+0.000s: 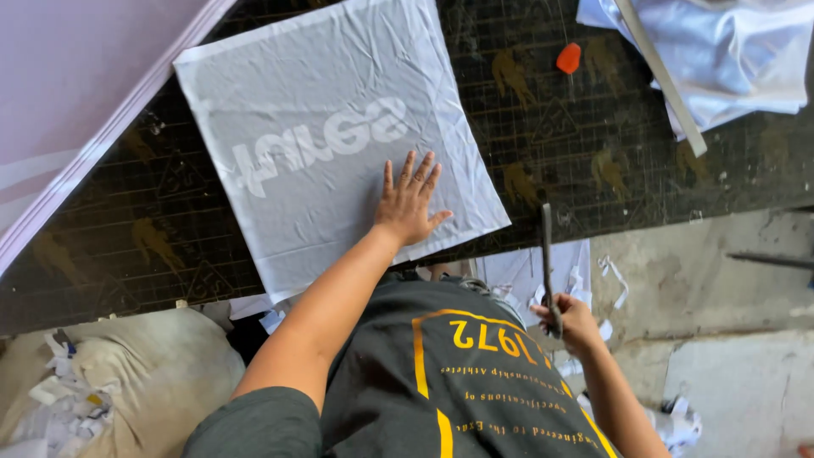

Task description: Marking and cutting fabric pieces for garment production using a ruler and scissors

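A square grey translucent sheet (322,127) with pale lettering showing through lies on a dark cutting mat (593,161). My left hand (409,202) rests flat on the sheet's near right part, fingers spread. My right hand (566,321) is below the table edge, shut on the handle of long scissors (547,254) that point up toward the mat.
A small orange piece (569,58) lies on the mat at the back. A long ruler (661,76) and folded white fabric (729,51) sit at the back right. A pink sheet (76,93) covers the left. A sack with paper scraps (127,382) stands on the floor left.
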